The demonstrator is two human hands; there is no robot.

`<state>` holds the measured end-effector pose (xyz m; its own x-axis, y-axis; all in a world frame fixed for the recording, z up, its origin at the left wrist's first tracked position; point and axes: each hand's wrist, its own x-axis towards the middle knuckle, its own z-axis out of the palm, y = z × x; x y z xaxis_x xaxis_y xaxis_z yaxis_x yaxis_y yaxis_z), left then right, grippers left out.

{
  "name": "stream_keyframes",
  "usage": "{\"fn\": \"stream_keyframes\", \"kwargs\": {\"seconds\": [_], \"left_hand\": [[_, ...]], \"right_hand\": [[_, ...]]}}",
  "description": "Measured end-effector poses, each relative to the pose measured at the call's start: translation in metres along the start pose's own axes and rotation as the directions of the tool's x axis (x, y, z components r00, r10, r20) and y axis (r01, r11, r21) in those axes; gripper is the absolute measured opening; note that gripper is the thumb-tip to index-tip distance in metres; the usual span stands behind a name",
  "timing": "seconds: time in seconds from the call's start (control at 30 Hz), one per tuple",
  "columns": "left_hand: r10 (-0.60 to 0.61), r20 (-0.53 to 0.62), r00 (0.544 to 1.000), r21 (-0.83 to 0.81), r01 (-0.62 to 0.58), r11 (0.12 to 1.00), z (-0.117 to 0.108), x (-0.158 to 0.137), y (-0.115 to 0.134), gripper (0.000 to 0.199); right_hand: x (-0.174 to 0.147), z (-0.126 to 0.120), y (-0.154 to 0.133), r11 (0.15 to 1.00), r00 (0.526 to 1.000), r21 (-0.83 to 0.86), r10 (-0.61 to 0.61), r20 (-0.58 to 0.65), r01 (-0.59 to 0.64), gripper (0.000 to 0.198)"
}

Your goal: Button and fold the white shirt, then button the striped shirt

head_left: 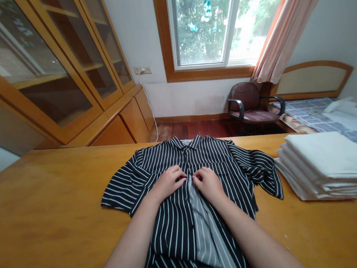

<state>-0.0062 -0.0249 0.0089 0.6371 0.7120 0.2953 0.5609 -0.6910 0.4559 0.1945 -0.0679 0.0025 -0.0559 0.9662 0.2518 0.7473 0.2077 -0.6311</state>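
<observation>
A black short-sleeved shirt with white stripes (171, 227) lies face up on the wooden table, its collar at the far edge and its sleeves spread to both sides. Above the chest the front is closed; below my hands it falls apart and shows the grey inside. My left hand (171, 181) pinches the front edge on the left of the opening. Just right of it, my right hand (207, 181) is closed on the other front edge. The fingertips nearly meet, and any button between them is hidden.
A stack of folded white cloths (332, 161) stands on the table (64, 229) at the right. Beyond the table are an office chair (248, 102), a bed with a checked cover (309, 111) and a window. A glass-fronted cabinet (64, 65) runs along the left.
</observation>
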Motion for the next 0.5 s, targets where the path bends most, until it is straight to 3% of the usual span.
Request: {"fn": "stream_keyframes", "kwargs": {"seconds": [0.5], "left_hand": [[0.022, -0.008, 1.0, 0.012, -0.021, 1.0, 0.0008, -0.0006, -0.0004, 0.011]], "right_hand": [[-0.0006, -0.0027, -0.0001, 1.0, 1.0, -0.016, -0.01, -0.011, 0.009, 0.014]]}}
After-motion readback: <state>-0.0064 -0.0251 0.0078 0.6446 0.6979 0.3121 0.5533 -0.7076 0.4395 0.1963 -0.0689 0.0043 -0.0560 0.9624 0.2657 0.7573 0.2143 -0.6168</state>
